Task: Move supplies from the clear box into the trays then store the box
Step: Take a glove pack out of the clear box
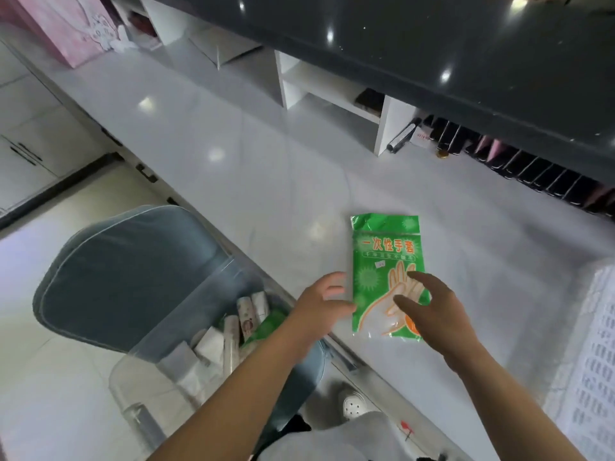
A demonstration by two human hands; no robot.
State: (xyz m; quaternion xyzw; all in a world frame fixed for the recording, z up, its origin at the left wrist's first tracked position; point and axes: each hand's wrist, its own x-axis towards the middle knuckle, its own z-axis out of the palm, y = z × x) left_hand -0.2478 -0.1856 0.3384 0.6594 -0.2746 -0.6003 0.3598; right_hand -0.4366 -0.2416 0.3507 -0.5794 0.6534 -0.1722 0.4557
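Green packet point(386, 277) of gloves lies flat on the white desk point(233, 154). The left hand point(319, 302) is at its left edge, fingers loose and apart, and the right hand point(429, 304) hangs over its lower part with fingers spread, holding nothing. The clear box point(186, 354) with small packs inside stands on a grey chair point(126, 281) beside the desk.
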